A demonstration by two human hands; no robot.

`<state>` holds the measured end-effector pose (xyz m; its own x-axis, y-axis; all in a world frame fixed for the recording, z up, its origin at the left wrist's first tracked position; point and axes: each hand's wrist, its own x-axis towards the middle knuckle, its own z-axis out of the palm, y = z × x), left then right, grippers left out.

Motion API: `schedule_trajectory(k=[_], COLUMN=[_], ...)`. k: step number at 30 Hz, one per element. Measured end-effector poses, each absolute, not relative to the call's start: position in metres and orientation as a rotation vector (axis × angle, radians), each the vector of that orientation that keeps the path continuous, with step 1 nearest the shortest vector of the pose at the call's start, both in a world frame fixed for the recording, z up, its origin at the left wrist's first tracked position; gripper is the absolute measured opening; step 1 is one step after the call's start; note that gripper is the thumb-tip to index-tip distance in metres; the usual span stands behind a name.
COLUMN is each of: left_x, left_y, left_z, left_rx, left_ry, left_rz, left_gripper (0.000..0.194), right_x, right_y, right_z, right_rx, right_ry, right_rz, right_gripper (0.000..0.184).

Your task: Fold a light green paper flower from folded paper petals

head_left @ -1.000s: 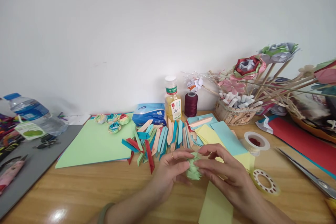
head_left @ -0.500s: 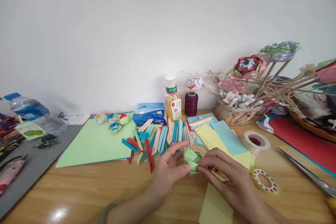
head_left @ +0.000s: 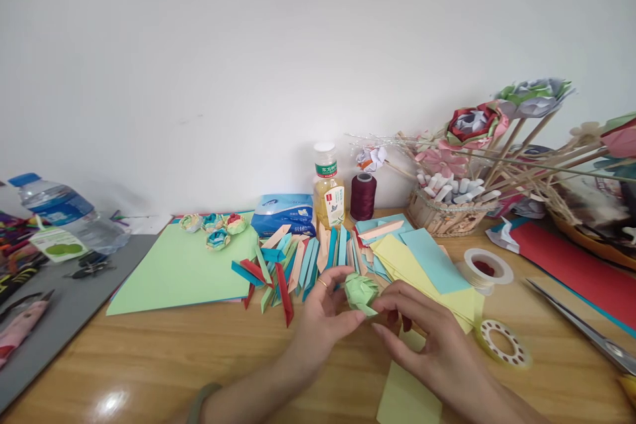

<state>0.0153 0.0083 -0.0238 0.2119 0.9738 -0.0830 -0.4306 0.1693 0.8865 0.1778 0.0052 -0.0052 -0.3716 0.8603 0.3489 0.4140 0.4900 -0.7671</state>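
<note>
A small light-green folded paper flower [head_left: 360, 293] is held up over the table by my left hand [head_left: 322, 311]. The left thumb presses its lower side and the index finger curls round behind it. At its right edge is my right hand [head_left: 432, 338], index fingertip close against a petal. Its thumb is spread away from the other fingers, with nothing visible between them. Behind the hands lies a pile of folded paper strips [head_left: 298, 265] in blue, red, peach and green. Below the right hand lies a yellow-green paper sheet [head_left: 407, 391].
Finished paper flowers [head_left: 217, 240] rest on green paper [head_left: 173, 278] at left. A tissue pack [head_left: 283, 213], bottle [head_left: 328, 195] and thread spool [head_left: 362, 197] stand by the wall. Tape rolls [head_left: 504, 344], scissors [head_left: 591, 334] and a basket [head_left: 450, 217] are at right.
The green paper flower has turned in my left hand, so its folded petals face differently. My right thumb and index finger have parted from their pinch on its edge.
</note>
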Motion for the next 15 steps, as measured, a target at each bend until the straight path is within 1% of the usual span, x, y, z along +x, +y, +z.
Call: schedule_trajectory(k=[2,5,9,12,15], left_x=[0.0174,0.0206,0.0236,0.0247,0.0247], left_y=[0.0077,0.0063,0.0035,0.0011,-0.0003], left_z=[-0.0222,-0.0181,-0.0164,-0.0194,-0.023], left_rx=[0.886,0.946,0.964,0.954,0.953], left_ry=[0.805,0.815,0.82,0.85,0.861], left_rz=[1.169,1.14,1.108,1.147,1.174], left_gripper=[0.048,0.051,0.056,0.06,0.065], right_x=[0.1771,0.177,0.1779,0.1781,0.1773], right_y=[0.0053,0.0049,0.003,0.0018,0.0021], right_z=[-0.0052,-0.006,-0.0094,-0.0112,-0.0097], right_rx=[-1.086,-1.068,-1.002,-1.006,-1.023], right_ry=[-1.983,-1.995,-2.013,-2.024,-2.029], right_rz=[0.729,0.701,0.564,0.421,0.401], right_gripper=[0.008,0.016,0.013,0.013,0.011])
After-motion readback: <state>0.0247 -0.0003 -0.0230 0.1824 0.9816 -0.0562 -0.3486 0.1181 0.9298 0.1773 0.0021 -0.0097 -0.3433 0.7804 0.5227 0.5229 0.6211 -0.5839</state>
